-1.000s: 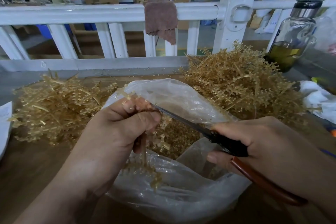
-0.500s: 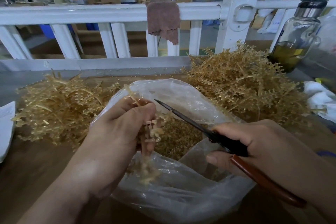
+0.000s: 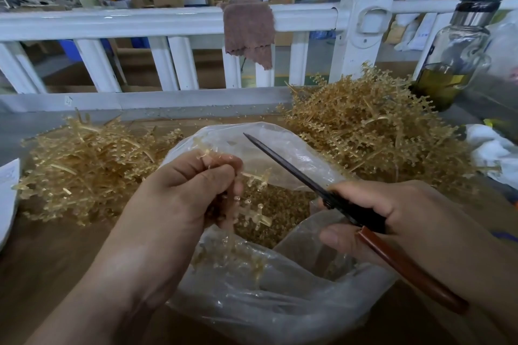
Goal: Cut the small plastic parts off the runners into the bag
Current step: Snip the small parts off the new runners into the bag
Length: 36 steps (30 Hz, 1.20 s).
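Observation:
My left hand [image 3: 179, 199] grips an amber plastic runner [image 3: 253, 211] over the mouth of a clear plastic bag [image 3: 280, 297]. Branches of the runner stick out past my fingers, and part of it is hidden in my palm. Small amber cut parts [image 3: 274, 213] lie heaped inside the bag. My right hand [image 3: 398, 221] holds scissors [image 3: 297, 173] with dark closed blades and red-brown handles. The blade tip points up and left, above the runner and apart from it.
A pile of amber runners [image 3: 372, 131] rises at the back right, another flatter pile [image 3: 84, 168] at the left. A glass bottle [image 3: 457, 53] of yellowish liquid stands far right. White railing [image 3: 168, 22] with a brown cloth [image 3: 249, 31] borders the wooden table [image 3: 42, 260].
The scissors have pulled back to the right and away from the runner, blade tip now free in the air. My left hand has turned the runner, showing other branches.

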### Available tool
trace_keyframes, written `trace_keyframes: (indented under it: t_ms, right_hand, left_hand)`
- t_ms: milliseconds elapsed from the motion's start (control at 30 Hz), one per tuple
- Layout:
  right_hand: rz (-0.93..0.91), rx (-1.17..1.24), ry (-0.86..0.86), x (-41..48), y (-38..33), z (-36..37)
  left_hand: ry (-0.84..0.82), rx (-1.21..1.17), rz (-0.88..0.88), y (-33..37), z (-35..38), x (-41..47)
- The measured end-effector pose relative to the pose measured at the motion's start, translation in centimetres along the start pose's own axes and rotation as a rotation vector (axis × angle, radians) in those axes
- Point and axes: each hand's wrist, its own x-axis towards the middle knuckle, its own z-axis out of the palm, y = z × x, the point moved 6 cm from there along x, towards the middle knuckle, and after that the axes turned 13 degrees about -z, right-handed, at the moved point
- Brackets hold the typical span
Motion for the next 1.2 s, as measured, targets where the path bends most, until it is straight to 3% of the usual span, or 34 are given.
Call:
trace_keyframes:
  t_ms: [200,800,1200]
  right_hand:
    - [-0.022,-0.018,-0.073,-0.28,-0.38,0.28]
    - [-0.005,-0.161,-0.045,-0.17,-0.56,-0.17]
    - [-0.026,-0.186,-0.058,-0.10,-0.67,-0.08]
  left_hand:
    - [-0.011,0.037,0.046,0.64,0.10,-0.51]
    - [0.014,0.000,0.096,0.69,0.21,-0.55]
    - [0.007,0.124,0.105,0.57,0.71,-0.68]
